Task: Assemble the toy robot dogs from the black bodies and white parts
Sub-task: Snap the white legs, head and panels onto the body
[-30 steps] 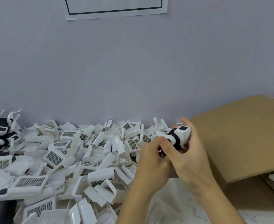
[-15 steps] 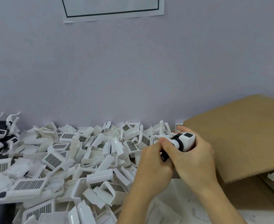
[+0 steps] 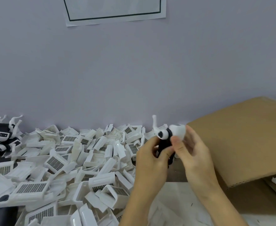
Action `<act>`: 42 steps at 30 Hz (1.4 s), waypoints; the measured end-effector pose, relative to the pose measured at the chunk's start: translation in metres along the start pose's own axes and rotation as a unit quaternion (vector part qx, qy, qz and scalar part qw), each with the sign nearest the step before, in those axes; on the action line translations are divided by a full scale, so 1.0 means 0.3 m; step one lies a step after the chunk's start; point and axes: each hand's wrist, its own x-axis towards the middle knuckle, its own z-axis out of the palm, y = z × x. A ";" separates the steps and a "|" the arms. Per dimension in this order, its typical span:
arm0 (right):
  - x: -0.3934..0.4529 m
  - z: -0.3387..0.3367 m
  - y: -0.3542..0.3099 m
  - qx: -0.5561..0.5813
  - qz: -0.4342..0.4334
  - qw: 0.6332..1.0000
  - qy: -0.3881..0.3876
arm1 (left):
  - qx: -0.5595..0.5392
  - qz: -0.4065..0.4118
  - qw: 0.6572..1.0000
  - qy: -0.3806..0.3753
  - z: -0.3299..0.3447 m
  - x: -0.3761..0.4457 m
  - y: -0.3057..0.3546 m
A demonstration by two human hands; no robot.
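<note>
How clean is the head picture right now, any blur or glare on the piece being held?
Head view: even, soft light with no glare; both hands, the left hand and right hand, and the toy dog they grip are motion-blurred, so its joints are unclear; the pile of white parts is sharper; wide-angle bending shows toward the edges.

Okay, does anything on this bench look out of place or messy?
Nothing looks broken. The white parts lie in a loose jumbled heap along the wall rather than sorted, and a few finished dogs lie tangled at far left. Both hands hold one toy dog in the air; motion blur hides its details.
</note>
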 end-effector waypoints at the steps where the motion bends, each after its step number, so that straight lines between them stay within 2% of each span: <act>1: -0.004 0.000 0.003 0.010 0.008 1.000 0.000 | -0.022 -0.012 0.999 0.030 -0.005 0.005 0.002; 4: -0.002 -0.006 0.013 0.025 0.027 0.998 0.049 | -0.122 -0.098 0.981 0.117 -0.022 0.019 0.001; 7: 0.008 -0.010 0.012 0.018 0.065 0.994 0.084 | -0.253 -0.215 0.924 0.191 -0.035 0.026 0.010; 10: 0.016 -0.010 0.019 -0.002 0.113 0.990 0.089 | -0.378 -0.225 0.884 0.161 -0.049 0.028 0.034; 14: 0.013 0.004 0.023 -0.032 0.165 0.983 0.067 | -0.364 -0.236 0.887 0.157 -0.045 0.030 0.055; 19: 0.007 0.013 0.026 -0.065 0.188 0.980 0.019 | -0.454 -0.245 0.847 0.128 -0.056 0.024 0.047; 21: 0.007 0.012 0.027 -0.056 0.202 0.978 -0.012 | -0.452 -0.247 0.849 0.119 -0.061 0.024 0.042; 24: 0.001 0.014 0.024 -0.023 0.198 0.974 -0.104 | -0.437 -0.246 0.858 0.110 -0.056 0.022 0.042; 30: -0.018 0.020 0.021 0.101 0.192 0.948 -0.231 | -0.451 -0.271 0.840 0.131 -0.065 0.022 0.068; 32: -0.025 0.031 0.022 0.099 0.177 0.944 -0.259 | -0.436 -0.282 0.844 0.130 -0.065 0.020 0.065; 34: -0.036 0.054 0.029 0.073 0.166 0.953 -0.242 | -0.405 -0.295 0.858 0.111 -0.063 0.018 0.059; 38: -0.054 0.115 0.044 0.027 0.170 0.977 -0.124 | -0.353 -0.304 0.880 0.091 -0.061 0.007 0.056; 42: -0.063 0.136 0.039 0.036 0.179 0.977 -0.112 | -0.346 -0.296 0.885 0.102 -0.062 0.007 0.054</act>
